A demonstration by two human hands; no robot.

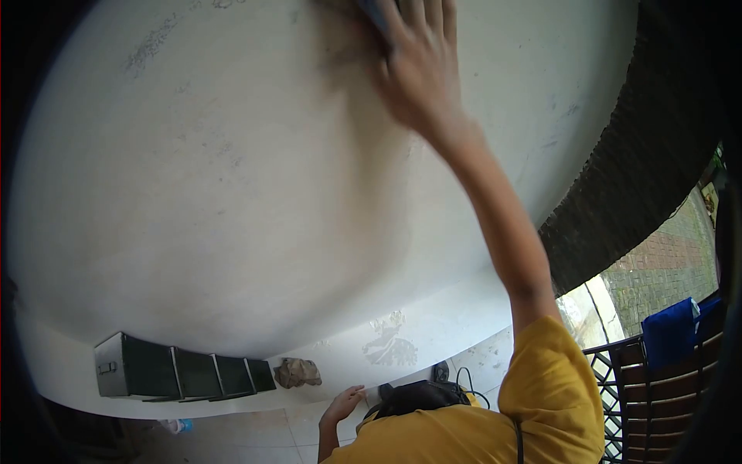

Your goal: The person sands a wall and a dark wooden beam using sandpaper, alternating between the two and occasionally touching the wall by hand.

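Note:
My right hand (421, 73) reaches high up against a white wall (232, 193), its fingers bent over a dark blue-grey object (376, 14) at the top edge of the view. Most of that object is hidden by the fingers or cut off by the frame, and I cannot tell its kind. The wall around it has faint grey scuffs and a soft shadow under the arm. Low in the view, my left hand (345, 404) hangs beside my body in front of the ledge, fingers loosely stretched and nothing in them.
Dark green metal boxes (147, 367) stand in a row along the wall's foot, with a crumpled brown lump (297, 373) beside them. At right, a blue cloth (668, 332) drapes over a slatted wooden bench (665, 402). A dark rough-edged band (626, 170) borders the wall.

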